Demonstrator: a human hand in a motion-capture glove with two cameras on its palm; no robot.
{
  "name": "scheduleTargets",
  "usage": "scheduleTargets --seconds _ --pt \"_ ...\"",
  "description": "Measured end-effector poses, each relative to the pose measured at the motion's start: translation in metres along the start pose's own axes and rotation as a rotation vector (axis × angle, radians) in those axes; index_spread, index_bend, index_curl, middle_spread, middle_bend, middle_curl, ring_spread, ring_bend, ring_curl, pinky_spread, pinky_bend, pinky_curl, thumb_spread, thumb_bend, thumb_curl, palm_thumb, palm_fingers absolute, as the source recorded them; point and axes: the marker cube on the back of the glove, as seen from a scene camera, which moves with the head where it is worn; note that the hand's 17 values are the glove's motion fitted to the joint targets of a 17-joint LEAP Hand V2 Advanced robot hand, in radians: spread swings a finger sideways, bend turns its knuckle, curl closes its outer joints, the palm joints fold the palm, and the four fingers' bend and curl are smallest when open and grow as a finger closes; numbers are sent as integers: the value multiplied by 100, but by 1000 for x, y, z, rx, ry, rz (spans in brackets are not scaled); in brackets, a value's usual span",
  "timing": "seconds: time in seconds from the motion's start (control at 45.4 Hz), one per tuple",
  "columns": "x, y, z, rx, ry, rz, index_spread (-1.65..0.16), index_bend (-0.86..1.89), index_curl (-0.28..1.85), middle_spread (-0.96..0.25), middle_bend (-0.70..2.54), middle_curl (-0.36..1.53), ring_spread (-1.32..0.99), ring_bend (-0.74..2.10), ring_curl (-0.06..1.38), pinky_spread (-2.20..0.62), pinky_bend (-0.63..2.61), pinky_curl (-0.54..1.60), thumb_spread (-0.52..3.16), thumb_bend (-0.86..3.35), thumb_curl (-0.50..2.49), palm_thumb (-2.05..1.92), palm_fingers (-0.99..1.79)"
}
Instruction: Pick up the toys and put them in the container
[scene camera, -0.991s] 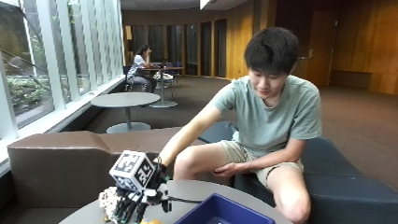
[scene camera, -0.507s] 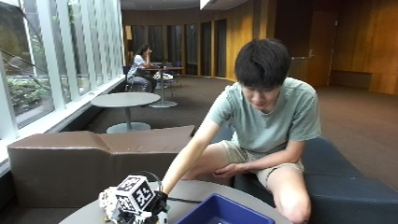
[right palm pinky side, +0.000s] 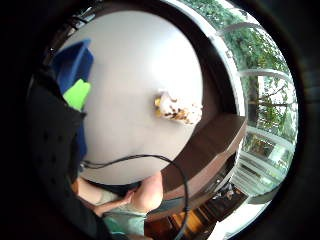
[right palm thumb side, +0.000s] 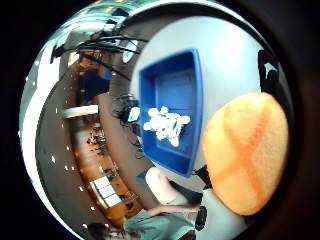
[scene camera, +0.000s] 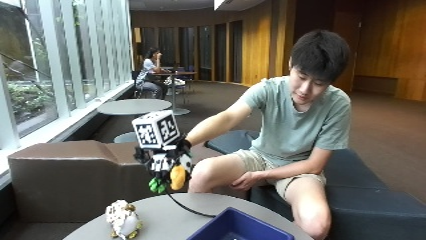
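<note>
Nearest the outside camera, a round grey table (scene camera: 166, 212) is seen with a blue container (scene camera: 243, 229) at its front edge and a white-and-brown plush toy (scene camera: 124, 219) standing on the tabletop well apart from it. A white plush toy (right palm thumb side: 166, 125) is shown lying inside the blue container in the thumb-side palm view. Above the table, between the standing toy and the container, the gloved right hand (scene camera: 164, 161) is held in the air, clear of the surface. Its fingers are curled around a plush toy (scene camera: 172, 175), of which an orange part and a green part hang out below the glove. The orange part is seen filling much of the thumb-side palm view, and the green part shows beside the glove in the little-finger-side view, where the standing toy is seen alone on the grey tabletop. Behind the table, the person is seated on a dark bench (scene camera: 373, 195), leaning forward with the right arm stretched out over the table; the bare left hand (scene camera: 247, 180) is rested on the thigh. A brown sofa back (scene camera: 73, 175) stands beyond the table, beside the windows.
</note>
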Motion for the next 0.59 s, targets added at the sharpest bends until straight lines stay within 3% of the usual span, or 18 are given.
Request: scheduleTargets --seconds 0.286,0.595 --pt "-104 3 -102 147 92 -83 -34 86 84 -24 119 77 -44 126 77 -42 120 63 29 4 97 72 92" --pt "-203 -12 -82 160 84 -204 -35 89 95 -23 124 83 -44 133 80 -42 125 69 19 2 104 72 86"
